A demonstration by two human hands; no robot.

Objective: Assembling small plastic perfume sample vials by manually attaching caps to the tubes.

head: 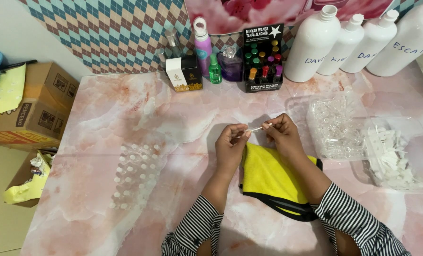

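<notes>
- Above the yellow cloth [270,178], near the middle of the pink marbled counter [102,114], both hands are meeting over a small clear vial with a thin tube [255,128].
- The left hand [230,144] is pinching the vial end between thumb and forefinger; its fingers [238,129] are closing tight on it, the others curling loosely beneath.
- The right hand [281,132] is gripping the far tip of the thin tube, with its fingers [271,125] pressing together around it and the rest folding inward.
- The piece is lying nearly level between the two hands, lifted clear of the cloth; its exact shape is too small to tell.
- Striped sleeves are covering both forearms, and the right forearm is resting across the cloth.
- To the left, a group of small clear vials with white caps [136,173] is standing in rows on the counter, well apart from the hands.
- To the right, a clear bag of transparent parts [337,128] is sitting just beside a clear bag of white plastic pieces [391,156].
- Along the far edge, four large white bottles [358,42], a black display rack of coloured little bottles [262,59], a purple spray bottle [202,50] and a small white-and-black box [183,73] are standing against the wall.
- Off the counter at left, cardboard boxes [36,106] are sitting.
</notes>
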